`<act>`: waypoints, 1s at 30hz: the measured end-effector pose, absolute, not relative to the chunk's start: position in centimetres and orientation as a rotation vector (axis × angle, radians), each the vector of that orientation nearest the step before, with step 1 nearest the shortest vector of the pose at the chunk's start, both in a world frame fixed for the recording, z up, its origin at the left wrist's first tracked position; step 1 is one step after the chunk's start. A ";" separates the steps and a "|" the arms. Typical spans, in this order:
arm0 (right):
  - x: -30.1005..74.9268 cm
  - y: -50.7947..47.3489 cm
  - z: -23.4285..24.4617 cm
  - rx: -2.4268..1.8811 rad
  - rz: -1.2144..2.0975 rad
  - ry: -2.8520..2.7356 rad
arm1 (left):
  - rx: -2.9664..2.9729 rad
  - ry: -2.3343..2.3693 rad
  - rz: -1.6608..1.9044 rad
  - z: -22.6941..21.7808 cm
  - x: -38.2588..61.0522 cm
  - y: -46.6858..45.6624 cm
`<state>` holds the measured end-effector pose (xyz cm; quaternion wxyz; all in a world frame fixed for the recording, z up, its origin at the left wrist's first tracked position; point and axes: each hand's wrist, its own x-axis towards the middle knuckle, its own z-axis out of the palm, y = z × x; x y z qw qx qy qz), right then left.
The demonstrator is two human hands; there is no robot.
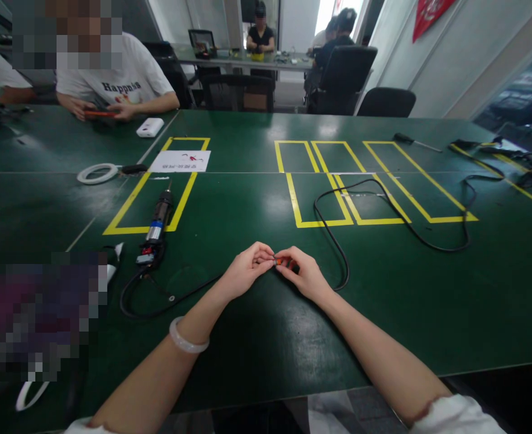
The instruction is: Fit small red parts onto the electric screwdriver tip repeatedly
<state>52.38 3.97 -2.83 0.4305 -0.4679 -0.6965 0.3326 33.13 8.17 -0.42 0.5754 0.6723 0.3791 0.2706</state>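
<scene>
My left hand and my right hand meet just above the green table, fingertips pinched together. Between them sits a small orange-red piece, too small to name, gripped from both sides. A pale bracelet circles my left wrist. A black cable curves past my right hand and runs off to the right. To the left lies a hand-held tool with a black and silver barrel, its own black cord looping toward my left forearm.
Yellow tape rectangles mark the table. A white tape roll, a paper sheet and a white box lie at the far left. A person in a white shirt sits opposite; others sit at a far table. A screwdriver lies far right.
</scene>
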 end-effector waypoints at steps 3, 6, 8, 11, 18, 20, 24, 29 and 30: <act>52.4 4.1 -2.7 -1.196 0.884 -1.671 | 1.660 0.899 0.623 0.0 33.2 7.8; 52.4 4.2 -2.7 -1.228 0.959 -1.598 | 1.798 0.936 0.637 0.3 33.2 7.5; 52.5 4.3 -2.7 -1.245 1.011 -1.566 | 1.918 0.957 0.653 0.4 33.2 7.3; 52.6 4.4 -3.0 -1.258 1.093 -1.538 | 2.086 0.993 0.651 0.4 33.3 7.2; 52.5 4.2 -3.0 -1.152 1.110 -1.525 | 1.911 1.080 0.679 0.4 33.4 7.2; 52.4 4.1 -2.9 -1.134 1.027 -1.599 | 1.775 1.083 0.697 0.2 33.4 7.3; 52.1 3.8 -2.8 -1.196 0.778 -1.765 | 1.547 1.032 0.686 -0.1 33.6 7.4; 52.1 3.6 -2.5 -1.256 0.613 -1.844 | 1.500 1.028 0.654 0.0 33.8 7.5; 52.1 3.5 -2.5 -1.258 0.618 -1.840 | 1.509 1.032 0.652 -0.1 33.7 7.6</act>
